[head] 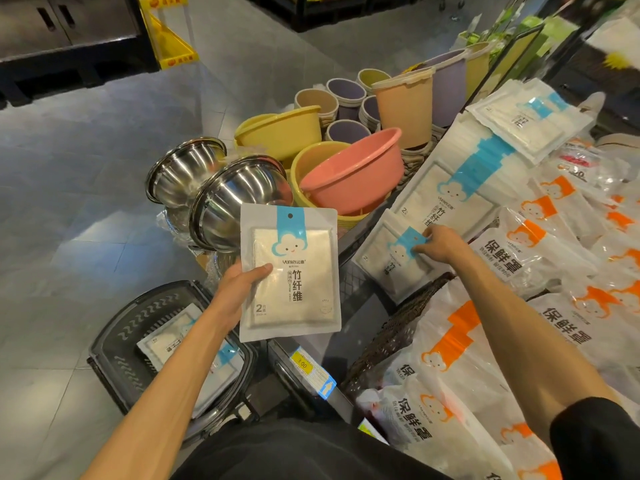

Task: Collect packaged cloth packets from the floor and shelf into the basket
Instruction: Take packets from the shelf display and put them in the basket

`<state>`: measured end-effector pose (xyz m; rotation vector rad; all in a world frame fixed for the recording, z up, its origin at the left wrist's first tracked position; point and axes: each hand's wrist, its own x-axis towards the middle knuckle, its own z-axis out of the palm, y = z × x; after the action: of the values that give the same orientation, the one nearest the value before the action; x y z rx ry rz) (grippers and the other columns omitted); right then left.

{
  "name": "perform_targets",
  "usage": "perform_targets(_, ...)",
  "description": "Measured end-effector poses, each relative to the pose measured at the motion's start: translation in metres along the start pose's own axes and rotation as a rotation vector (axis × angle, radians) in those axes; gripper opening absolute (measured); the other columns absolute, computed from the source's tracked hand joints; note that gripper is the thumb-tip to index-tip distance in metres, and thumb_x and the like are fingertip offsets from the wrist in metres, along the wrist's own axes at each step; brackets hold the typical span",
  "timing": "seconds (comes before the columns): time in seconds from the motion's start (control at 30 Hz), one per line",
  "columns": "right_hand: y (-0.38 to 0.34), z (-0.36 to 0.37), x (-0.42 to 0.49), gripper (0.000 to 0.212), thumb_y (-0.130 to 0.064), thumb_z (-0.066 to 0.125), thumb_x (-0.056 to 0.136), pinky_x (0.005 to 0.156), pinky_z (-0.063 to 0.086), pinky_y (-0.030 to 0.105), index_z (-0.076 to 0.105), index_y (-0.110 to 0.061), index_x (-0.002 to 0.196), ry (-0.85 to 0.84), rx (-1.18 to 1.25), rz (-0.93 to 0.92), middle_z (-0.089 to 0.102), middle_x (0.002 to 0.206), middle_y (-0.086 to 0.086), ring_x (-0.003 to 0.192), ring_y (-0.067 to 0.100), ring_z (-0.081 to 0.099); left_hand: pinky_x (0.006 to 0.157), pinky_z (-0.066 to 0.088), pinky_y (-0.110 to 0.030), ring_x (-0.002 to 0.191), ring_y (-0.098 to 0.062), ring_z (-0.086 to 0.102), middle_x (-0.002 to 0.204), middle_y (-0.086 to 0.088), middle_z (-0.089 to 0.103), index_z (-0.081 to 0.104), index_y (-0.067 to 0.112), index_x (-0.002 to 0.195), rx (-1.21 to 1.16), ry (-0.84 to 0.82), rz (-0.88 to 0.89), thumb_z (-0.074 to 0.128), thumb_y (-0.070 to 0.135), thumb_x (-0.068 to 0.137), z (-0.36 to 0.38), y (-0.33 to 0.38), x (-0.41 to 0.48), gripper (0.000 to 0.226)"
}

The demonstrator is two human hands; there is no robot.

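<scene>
My left hand (239,289) grips a white cloth packet (298,282) with a blue cloud label, held upright above the shelf's front edge. My right hand (438,242) pinches the blue top of another cloth packet (384,261) lying on the shelf. More of the same packets are stacked behind it in a long row (460,181) and a pile (530,119). The dark plastic basket (114,344) stands on the floor at lower left, with at least one cloth packet (166,344) inside, partly hidden by my left forearm.
Orange-labelled plastic bag packs (540,258) cover the shelf's right side. Two steel bowls (228,199), yellow and pink basins (349,174) and stacked buckets (405,105) stand left of the shelf. A price tag (304,367) marks the shelf edge. Grey tiled floor (69,202) lies to the left.
</scene>
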<state>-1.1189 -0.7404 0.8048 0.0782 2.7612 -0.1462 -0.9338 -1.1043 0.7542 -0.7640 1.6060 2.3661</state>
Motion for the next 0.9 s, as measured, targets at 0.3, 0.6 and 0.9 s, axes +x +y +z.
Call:
perform_targets(0.3, -0.038, -0.028, -0.064, 0.058, -0.041, 0.063, 0.091, 0.088, 0.047, 0.047, 0.045, -0.011, 0.138, 0.185, -0.338, -0.126, 0.051, 0.134, 0.015, 0.122, 0.036, 0.049, 0.066, 0.058, -0.023, 0.087, -0.012, 0.075, 0.094, 0.005, 0.078, 0.066, 0.016, 0.113, 0.174, -0.134, 0.089, 0.06, 0.004, 0.097, 0.009, 0.009, -0.014, 0.021)
perform_targets(0.6, -0.083, -0.049, -0.15, 0.062, -0.041, 0.062, 0.09, 0.096, 0.043, 0.047, 0.043, -0.014, 0.142, 0.215, -0.351, -0.21, 0.044, 0.141, 0.014, 0.127, 0.035, 0.044, 0.091, 0.056, -0.042, 0.102, -0.017, 0.073, 0.108, 0.003, 0.077, 0.067, 0.027, 0.113, 0.372, -0.398, 0.17, 0.063, 0.014, 0.097, 0.032, 0.026, -0.03, 0.022)
perform_targets(0.9, -0.096, -0.059, -0.198, 0.071, -0.042, 0.074, 0.084, 0.088, 0.047, 0.036, 0.044, -0.013, 0.142, 0.085, -0.091, -0.249, 0.057, 0.132, 0.01, 0.116, 0.028, 0.054, 0.073, 0.054, -0.016, 0.091, -0.001, 0.071, 0.104, 0.008, 0.073, 0.065, 0.027, 0.109, 0.541, -0.583, 0.364, 0.065, 0.016, 0.096, 0.06, 0.032, -0.043, 0.017)
